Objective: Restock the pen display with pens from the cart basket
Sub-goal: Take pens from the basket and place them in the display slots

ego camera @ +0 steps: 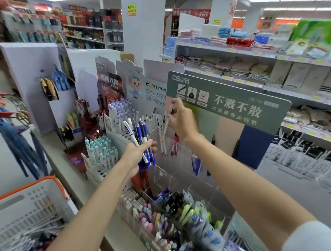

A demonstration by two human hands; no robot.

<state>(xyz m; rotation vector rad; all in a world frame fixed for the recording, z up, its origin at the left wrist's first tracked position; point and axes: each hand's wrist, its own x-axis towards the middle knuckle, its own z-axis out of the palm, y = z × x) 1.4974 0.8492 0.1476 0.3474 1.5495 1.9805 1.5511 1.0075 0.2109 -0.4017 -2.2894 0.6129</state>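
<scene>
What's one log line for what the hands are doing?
left hand: grips pen bunch | right hand: pinches white pen at pen display | cart basket: holds pens

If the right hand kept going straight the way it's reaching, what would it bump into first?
Probably the pale blue display card just beyond the right hand and its white pen; depth is hard to judge.

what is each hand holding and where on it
The left hand grips a bundle of pens around their middle. The right hand pinches a single white pen near its upper end.
</scene>
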